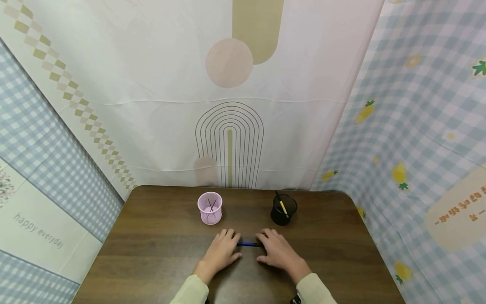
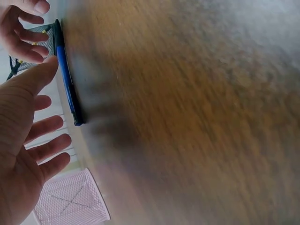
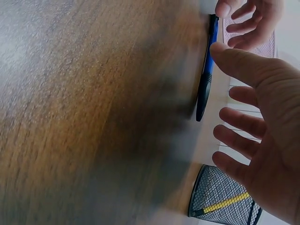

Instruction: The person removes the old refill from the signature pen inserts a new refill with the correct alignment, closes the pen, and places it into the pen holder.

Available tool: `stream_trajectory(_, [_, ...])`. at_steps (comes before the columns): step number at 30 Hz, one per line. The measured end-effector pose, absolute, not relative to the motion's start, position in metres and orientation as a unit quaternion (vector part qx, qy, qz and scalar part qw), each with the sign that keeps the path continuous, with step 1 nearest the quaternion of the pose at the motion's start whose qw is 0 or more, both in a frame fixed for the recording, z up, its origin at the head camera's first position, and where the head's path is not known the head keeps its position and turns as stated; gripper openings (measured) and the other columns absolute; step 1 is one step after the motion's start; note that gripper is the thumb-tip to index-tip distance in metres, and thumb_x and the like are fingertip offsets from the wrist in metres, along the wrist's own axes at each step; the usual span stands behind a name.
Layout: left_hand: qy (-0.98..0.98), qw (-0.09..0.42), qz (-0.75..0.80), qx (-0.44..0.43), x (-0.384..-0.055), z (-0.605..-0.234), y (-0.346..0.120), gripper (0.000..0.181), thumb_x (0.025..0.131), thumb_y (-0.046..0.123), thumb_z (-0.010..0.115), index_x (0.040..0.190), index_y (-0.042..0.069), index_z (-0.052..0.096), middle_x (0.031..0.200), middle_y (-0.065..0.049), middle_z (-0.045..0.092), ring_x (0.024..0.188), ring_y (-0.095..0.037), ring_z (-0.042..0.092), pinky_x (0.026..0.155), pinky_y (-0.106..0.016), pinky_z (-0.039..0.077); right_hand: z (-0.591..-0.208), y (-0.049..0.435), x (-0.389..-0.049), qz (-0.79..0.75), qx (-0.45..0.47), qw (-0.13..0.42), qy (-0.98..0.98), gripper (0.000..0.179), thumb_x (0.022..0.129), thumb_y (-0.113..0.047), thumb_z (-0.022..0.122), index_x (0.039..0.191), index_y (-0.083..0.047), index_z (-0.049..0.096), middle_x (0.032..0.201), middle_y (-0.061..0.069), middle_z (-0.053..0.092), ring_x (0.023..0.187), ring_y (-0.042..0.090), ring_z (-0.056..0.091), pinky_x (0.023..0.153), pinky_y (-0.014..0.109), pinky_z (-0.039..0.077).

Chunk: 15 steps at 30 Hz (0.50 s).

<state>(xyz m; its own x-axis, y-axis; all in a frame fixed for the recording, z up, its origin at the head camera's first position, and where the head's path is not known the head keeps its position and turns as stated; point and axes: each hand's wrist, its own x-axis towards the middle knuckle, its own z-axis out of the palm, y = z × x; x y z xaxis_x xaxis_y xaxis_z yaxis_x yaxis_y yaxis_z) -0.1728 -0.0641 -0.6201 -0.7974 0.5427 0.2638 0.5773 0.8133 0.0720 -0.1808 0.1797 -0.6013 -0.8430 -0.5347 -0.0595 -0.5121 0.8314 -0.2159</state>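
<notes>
Two hands, well apart, flank a blue pen (image 1: pixel 248 244) on a wooden worktop (image 1: pixel 159 245).
In the head view, the pen lies crosswise at lower centre, its black end towards the right of the frame; the left hand (image 1: pixel 222 249) is at one end, the right hand (image 1: pixel 279 251) at the other. Above them stand a pink mesh cup (image 1: pixel 210 216) and a black mesh cup (image 1: pixel 279 218) with a yellow pencil (image 1: pixel 283 207) leaning in it. In the left wrist view, the left hand's fingers are loosely spread at the left edge, its thumb tip beside the pen at upper left; contact cannot be told. In the right wrist view, the right hand's fingers are likewise relaxed at right, its thumb tip overlapping the barrel at upper right.
</notes>
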Motion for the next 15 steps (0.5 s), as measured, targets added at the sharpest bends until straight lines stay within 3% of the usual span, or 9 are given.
stream_trajectory(8, [-0.943, 0.127, -0.071, -0.298, -0.1756, -0.6226, -0.0614, 0.046, 0.080, 0.043, 0.085, 0.111, 0.013, 0.070, 0.105, -0.005, 0.061, 0.097, -0.024, 0.057, 0.080, -0.040, 0.052, -0.6067, 0.1780, -0.1824, -0.094, -0.279, 0.042, 0.955, 0.068, 0.085, -0.045, 0.083, 0.140, -0.012, 0.060, 0.136, 0.008, 0.058, 0.120, 0.029, 0.058, 0.096, 0.050, 0.052])
stream_trajectory(15, [-0.946, 0.112, -0.067, -0.297, -0.1788, -0.6268, -0.0583, 0.041, 0.082, 0.039, 0.085, 0.109, 0.012, 0.070, 0.103, -0.004, 0.060, 0.095, -0.023, 0.057, 0.081, -0.039, 0.052, -0.6100, 0.1772, -0.1846, -0.090, -0.275, 0.040, 0.957, 0.065, 0.084, -0.043, 0.084, 0.137, -0.013, 0.063, 0.132, 0.007, 0.059, 0.117, 0.028, 0.058, 0.094, 0.048, 0.052])
